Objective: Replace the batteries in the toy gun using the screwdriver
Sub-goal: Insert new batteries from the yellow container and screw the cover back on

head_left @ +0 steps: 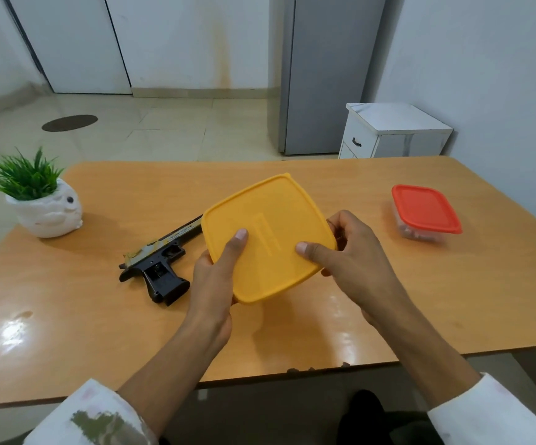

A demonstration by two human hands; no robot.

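Both forearms reach forward from white sleeves over the near edge of the orange-brown wooden table (388,300), and the two hands meet at a yellow square plastic lid with rounded corners (269,220), held tilted above the middle of the table. The left hand (215,277) grips the lid's near-left edge, its thumb (236,245) laid flat on the top face while the other fingers are hidden underneath. The right hand (353,261) grips the right edge, its thumb (311,250) pressed on the top and the remaining fingers curled round the rim and below. Whether a box hangs under the lid cannot be told. The black and gold plastic toy gun (160,261) lies flat on the table just left of the left hand, grip toward the near side, barrel running under the lid. A clear box with a red lid (425,208) sits to the far right, and a white pot of green artificial grass (46,210) at the far left.
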